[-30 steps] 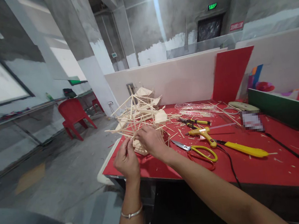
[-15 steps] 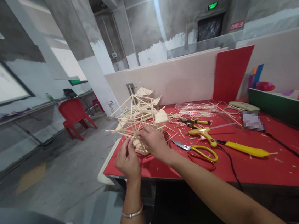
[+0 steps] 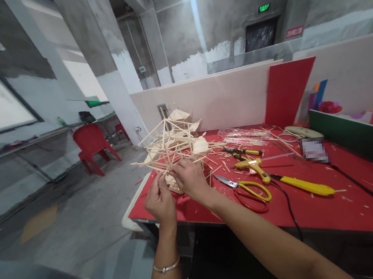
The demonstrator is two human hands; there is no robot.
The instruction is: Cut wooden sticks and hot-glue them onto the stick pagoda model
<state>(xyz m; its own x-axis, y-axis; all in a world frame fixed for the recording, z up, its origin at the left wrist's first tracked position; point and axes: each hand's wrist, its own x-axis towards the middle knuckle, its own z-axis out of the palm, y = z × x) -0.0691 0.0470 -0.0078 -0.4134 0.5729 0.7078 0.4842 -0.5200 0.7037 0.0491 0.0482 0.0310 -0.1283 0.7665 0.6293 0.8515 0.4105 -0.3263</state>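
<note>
A model built of thin wooden sticks [image 3: 173, 143] stands at the left end of the red table [image 3: 313, 206]. My left hand [image 3: 160, 201], with a bracelet on the wrist, pinches a thin stick at the model's lower front. My right hand [image 3: 190, 179] is just to the right, its fingers closed on the model's base and sticks. The two hands almost touch at the fingertips.
Yellow-handled scissors [image 3: 248, 190], a yellow glue gun [image 3: 254, 167] with a black cord, a yellow-handled tool [image 3: 303, 185] and cutters [image 3: 243, 152] lie to the right among several loose sticks. White and red panels stand behind the table. A red chair [image 3: 91, 145] stands at the left.
Both hands shifted slightly; the left hand moved a little right and closer to the right hand at the model's base. The model stays put.
</note>
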